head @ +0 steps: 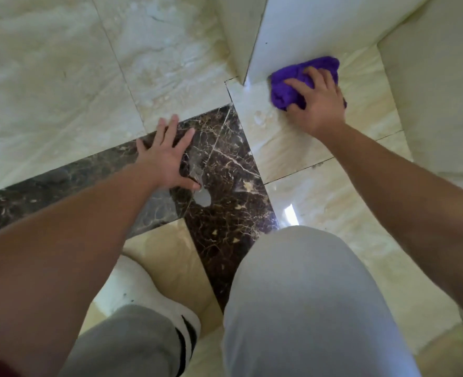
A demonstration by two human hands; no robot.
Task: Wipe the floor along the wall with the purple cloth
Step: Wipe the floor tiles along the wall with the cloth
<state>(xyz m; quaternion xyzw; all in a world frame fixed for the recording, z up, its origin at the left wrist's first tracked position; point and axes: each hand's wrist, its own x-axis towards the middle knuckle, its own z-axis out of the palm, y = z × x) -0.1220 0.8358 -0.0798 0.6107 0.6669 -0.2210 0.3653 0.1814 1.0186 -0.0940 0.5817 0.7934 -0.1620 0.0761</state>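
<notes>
Head view is showing the right hand (316, 104) reaching forward, fingers clamped over the bunched purple cloth (295, 83), pressing it on the floor (292, 142) against the wall (301, 36) corner. Left hand (167, 156) is lying flat, fingers spread, bracing on the dark marble strip (224, 170).

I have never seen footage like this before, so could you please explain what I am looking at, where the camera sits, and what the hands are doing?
There is no machine here: the single picture comes from a wide-angle camera worn on a person's head, looking down at their own arms and knees as they crouch. The right hand presses a bunched purple cloth onto the pale floor tile, right at the foot of the white wall. The left hand holds nothing; it lies spread and flat on a dark marble strip, apparently as support. Lower down you see grey trousers and a white sock.
</notes>
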